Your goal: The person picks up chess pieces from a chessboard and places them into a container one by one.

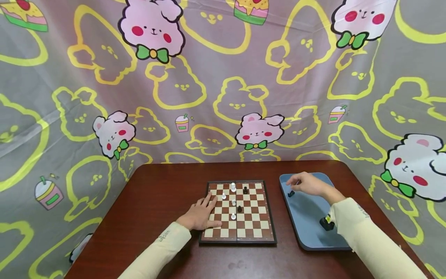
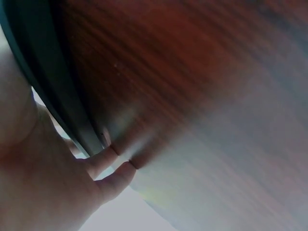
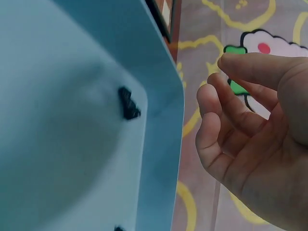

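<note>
A brown-and-cream chessboard lies on the table with several white pieces and two black ones standing on it. Among them are a taller white piece, a black piece and a black pawn. My left hand rests on the board's left edge, fingers spread; the left wrist view shows its fingertips on the wood. Over the far left part of a blue tray hovers my right hand, fingers loosely bent, nothing visible between them. Below it a black chess piece lies on its side in the tray.
The dark wooden table carries the board in the middle and the tray at the right. A patterned cloth hangs behind and along both sides. Another small dark thing is cut off at the bottom of the right wrist view.
</note>
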The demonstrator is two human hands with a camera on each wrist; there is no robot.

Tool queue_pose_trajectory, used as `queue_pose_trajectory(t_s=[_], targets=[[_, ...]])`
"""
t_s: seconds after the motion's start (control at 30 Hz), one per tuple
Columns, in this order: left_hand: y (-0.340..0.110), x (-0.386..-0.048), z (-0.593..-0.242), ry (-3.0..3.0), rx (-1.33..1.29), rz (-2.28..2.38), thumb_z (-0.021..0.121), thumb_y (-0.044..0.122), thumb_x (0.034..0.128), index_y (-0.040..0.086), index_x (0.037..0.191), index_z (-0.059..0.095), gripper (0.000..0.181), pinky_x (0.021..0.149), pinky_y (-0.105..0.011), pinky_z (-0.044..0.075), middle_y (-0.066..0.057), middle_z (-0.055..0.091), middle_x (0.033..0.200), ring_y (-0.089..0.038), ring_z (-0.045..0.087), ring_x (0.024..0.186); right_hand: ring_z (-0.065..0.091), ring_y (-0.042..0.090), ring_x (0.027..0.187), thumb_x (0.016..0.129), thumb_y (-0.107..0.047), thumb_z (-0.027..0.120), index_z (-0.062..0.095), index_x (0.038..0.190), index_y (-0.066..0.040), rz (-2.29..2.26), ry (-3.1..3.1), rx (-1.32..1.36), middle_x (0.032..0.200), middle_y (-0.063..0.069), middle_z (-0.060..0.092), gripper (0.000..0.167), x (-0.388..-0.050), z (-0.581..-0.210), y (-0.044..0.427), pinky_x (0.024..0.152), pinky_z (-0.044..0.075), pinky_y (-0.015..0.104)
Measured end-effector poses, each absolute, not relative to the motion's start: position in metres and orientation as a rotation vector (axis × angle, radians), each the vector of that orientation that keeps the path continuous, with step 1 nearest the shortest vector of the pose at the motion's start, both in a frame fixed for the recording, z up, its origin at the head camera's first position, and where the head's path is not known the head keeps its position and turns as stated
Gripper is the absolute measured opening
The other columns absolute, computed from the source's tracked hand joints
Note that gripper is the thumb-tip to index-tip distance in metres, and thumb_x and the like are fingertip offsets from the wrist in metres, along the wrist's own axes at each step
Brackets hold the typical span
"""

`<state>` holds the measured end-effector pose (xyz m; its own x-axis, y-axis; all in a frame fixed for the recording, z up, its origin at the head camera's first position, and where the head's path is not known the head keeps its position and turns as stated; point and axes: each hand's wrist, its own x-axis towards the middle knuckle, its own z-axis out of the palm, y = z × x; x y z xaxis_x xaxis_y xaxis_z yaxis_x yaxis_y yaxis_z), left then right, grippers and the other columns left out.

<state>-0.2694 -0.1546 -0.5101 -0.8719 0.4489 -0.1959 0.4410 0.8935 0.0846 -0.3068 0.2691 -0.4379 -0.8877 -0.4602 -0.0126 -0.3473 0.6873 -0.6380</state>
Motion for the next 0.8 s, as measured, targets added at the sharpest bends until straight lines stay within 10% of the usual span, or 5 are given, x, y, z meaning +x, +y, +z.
queue_pose_trajectory(t_s=[0.57, 0.8], targets=[[-0.153, -0.265, -0.506, 2.872, 0.672, 0.068, 0.043, 0.076, 0.0817, 0.015, 0.153, 0.015, 0.098, 0.100, -0.056, 0.031, -0.013, 0.007, 0.157, -0.039, 0.025, 0.135, 0.053, 0.016, 0.069, 0.091, -0.008, 0.062, 0.068, 0.109, -0.003, -0.961, 2.662, -0.692, 0.094, 0.004, 0.066, 0.019, -0.326, -0.437, 0.200, 0.064, 0.045, 0.033], [-0.153, -0.263, -0.504, 2.871, 0.672, 0.056, 0.042, 0.075, 0.0822, 0.014, 0.153, 0.015, 0.098, 0.100, -0.056, 0.032, -0.014, 0.007, 0.157, -0.040, 0.026, 0.135, 0.059, 0.018, 0.088, 0.091, -0.008, 0.063, 0.067, 0.111, -0.003, -0.949, 2.647, -0.712, 0.099, 0.006, 0.065, 0.022, -0.332, -0.444, 0.174, 0.073, 0.049, 0.037]])
